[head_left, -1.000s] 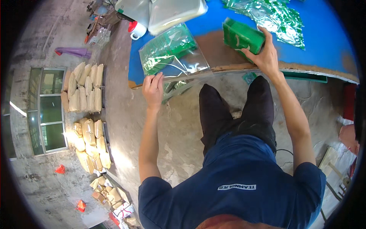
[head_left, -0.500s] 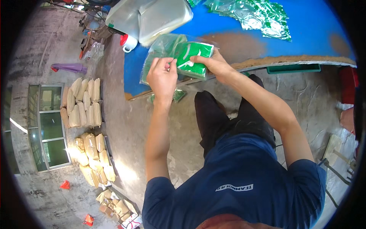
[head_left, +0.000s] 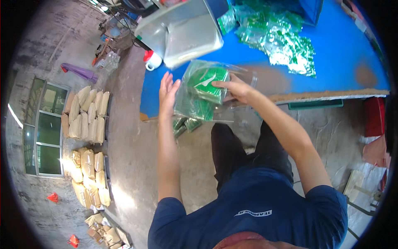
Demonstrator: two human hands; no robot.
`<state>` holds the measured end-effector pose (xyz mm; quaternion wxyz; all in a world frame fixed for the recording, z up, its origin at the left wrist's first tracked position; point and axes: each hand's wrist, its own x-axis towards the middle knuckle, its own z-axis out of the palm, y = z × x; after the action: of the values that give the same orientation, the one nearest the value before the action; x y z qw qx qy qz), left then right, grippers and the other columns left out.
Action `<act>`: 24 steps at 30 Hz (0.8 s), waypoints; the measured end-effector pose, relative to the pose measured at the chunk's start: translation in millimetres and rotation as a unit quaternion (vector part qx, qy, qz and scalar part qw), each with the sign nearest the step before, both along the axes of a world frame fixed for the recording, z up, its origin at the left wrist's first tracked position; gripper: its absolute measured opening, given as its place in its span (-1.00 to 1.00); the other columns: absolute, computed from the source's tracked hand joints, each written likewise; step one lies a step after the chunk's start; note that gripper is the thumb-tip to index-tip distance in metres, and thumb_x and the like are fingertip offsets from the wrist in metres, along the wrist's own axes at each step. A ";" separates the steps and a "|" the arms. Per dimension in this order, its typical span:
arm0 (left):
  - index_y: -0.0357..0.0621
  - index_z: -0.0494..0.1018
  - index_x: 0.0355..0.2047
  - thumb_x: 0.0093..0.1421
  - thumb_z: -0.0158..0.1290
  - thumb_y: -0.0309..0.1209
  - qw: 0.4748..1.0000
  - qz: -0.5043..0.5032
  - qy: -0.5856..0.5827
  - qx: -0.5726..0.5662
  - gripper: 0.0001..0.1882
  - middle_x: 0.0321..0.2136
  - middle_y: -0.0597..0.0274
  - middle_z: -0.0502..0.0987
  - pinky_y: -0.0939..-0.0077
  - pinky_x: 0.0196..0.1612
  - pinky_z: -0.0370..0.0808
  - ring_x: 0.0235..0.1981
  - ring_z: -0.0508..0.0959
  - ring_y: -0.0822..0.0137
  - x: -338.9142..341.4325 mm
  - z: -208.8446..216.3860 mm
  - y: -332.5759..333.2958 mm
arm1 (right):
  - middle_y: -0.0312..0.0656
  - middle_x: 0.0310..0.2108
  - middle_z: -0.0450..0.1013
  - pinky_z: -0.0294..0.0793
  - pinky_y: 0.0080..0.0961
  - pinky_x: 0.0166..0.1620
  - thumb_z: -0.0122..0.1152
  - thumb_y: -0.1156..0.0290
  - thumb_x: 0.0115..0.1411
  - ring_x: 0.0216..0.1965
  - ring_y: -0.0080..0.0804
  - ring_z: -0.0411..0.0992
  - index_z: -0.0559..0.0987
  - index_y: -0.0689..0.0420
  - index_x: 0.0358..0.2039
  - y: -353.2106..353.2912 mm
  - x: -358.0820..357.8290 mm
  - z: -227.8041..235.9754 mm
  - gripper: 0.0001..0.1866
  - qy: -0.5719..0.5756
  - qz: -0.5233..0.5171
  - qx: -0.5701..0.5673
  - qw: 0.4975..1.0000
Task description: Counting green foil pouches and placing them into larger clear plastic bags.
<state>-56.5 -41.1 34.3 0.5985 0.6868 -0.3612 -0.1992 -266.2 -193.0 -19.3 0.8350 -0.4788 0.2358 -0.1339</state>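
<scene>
My right hand (head_left: pixel 235 88) grips a stack of green plastic packets (head_left: pixel 207 81) with a white mark, thumb on top. A large clear plastic bag (head_left: pixel 184 101) surrounds the packets and stretches past my right fingers; whether those fingers are inside it, I cannot tell. My left hand (head_left: pixel 168 91) is open at the bag's left side, fingers up and thumb apart, holding nothing. Both hands are over the front edge of the blue table (head_left: pixel 265 68). Below the bag, more green packets (head_left: pixel 186 124) show in part.
Green and clear packets (head_left: pixel 286 45) lie piled on the table's far side. A metal tray (head_left: pixel 151 31) holds a stack of clear bags (head_left: pixel 192 39), with a white mug with a red lid (head_left: pixel 152 60) beside it. Filled sacks (head_left: pixel 87 112) stand along the left wall.
My left hand has let go of the clear bag and opened. The bag now covers the packets and extends further right, round my right hand. The view has shifted slightly.
</scene>
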 end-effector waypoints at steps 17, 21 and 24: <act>-0.21 -0.14 0.44 0.44 -0.32 0.07 0.904 -0.245 0.347 -0.042 -0.22 0.46 0.12 -0.10 0.31 0.46 -0.20 0.47 -0.10 0.25 21.9 -50.9 17.7 | 0.24 0.12 0.38 0.50 -0.29 0.03 0.22 -0.13 0.22 0.08 -0.09 0.46 0.08 0.17 0.35 24.2 19.0 -15.6 -0.09 0.043 -0.089 -0.129 0.987; -0.14 -0.14 0.45 0.45 -0.26 0.01 0.950 -0.212 0.228 0.012 -0.26 0.45 0.17 -0.05 0.31 0.45 -0.08 0.45 -0.02 0.26 -0.3 -52.4 -0.5 | 0.28 0.04 0.42 0.56 -0.26 -0.24 0.10 0.04 0.35 -0.19 -0.08 0.58 -0.07 0.30 0.38 29.0 6.1 -31.3 -0.14 0.129 -0.154 -0.397 0.896; -0.14 -0.18 0.46 0.42 -0.14 -0.07 0.916 -0.261 0.305 0.000 -0.23 0.47 0.19 -0.14 0.35 0.45 -0.17 0.47 -0.13 0.28 12.6 -48.3 5.0 | 0.15 -0.24 0.55 0.54 -0.41 -0.35 0.11 0.04 0.34 -0.45 -0.23 0.55 -0.24 0.47 0.37 32.9 -1.7 -10.3 -0.01 0.029 -0.126 -0.324 0.937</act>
<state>-43.9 -36.1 -14.0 0.6067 0.4735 -0.3274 -0.5482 -267.9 -160.1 -29.7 0.6035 -0.6934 0.2623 -0.2936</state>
